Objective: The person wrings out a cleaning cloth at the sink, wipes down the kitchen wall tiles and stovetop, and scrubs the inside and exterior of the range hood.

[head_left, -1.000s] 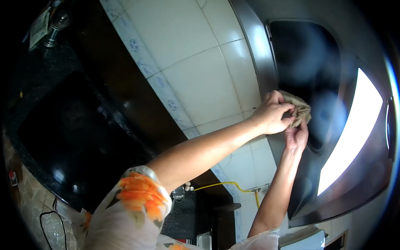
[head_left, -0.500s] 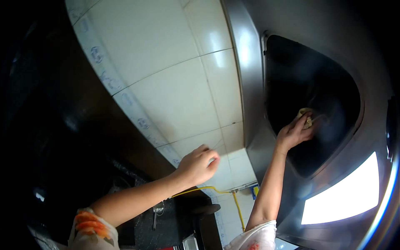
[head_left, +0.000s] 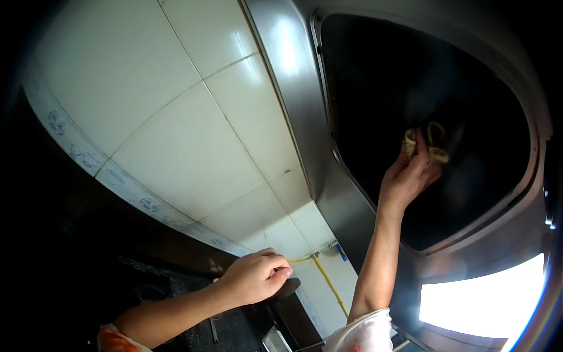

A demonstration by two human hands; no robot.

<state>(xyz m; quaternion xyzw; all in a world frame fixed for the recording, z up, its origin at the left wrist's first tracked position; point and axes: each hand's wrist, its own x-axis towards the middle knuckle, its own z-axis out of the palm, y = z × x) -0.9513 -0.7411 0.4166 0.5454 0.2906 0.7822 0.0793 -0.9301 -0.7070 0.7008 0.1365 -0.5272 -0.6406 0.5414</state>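
Up ahead, hands (head_left: 257, 277) (head_left: 407, 176) apart, seemingly curled

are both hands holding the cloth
No, only the right hand holds the cloth; the left hand is apart from it.

Right hand (head_left: 407, 182), gripping one crumpled cloth (head_left: 438, 156) before a dark, metal-framed panel (head_left: 375, 70), right. Left hand (head_left: 253, 278), curled, at left. Tiled wall (head_left: 176, 117), far side, with one yellow hose (head_left: 329, 284).

Left hand (head_left: 253, 278) now off cloth (head_left: 438, 155)
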